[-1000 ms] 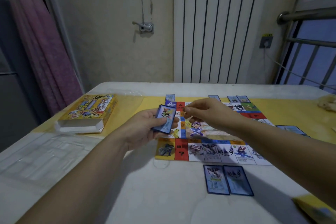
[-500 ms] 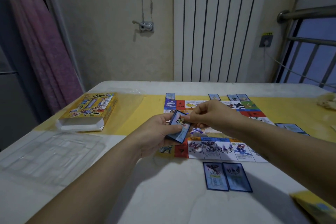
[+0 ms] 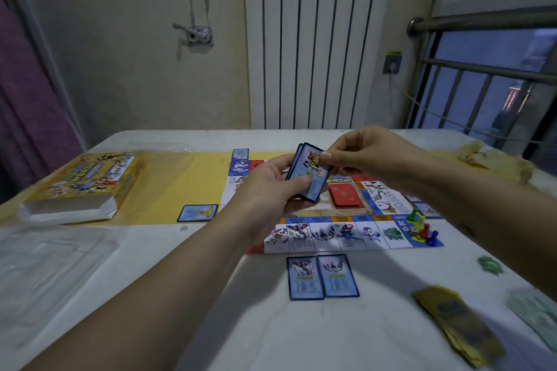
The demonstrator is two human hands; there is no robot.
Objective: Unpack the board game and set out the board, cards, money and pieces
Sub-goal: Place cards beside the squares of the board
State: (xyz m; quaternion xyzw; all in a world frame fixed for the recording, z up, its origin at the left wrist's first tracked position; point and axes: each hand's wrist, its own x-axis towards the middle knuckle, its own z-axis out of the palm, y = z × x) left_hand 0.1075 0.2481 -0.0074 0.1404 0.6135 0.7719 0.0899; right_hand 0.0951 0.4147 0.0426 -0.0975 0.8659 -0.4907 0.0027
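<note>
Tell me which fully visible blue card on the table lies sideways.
The lone card left of the board, on the yellow mat. Its long edge runs crosswise; the near pair and far card lie lengthwise.

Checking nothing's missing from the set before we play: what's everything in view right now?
game board: one, multicoloured, table centre
game box: one, yellow, left side
plastic tray: one, clear, near left
laid cards: at least four, blue, around the board
red deck: one, red, board centre
pawns: several, mixed colours, board's near-right corner
money: two piles, yellow and green, near right
held cards: small stack, blue, left hand
left hand: grips held cards
right hand: pinches held cards' upper corner
</note>
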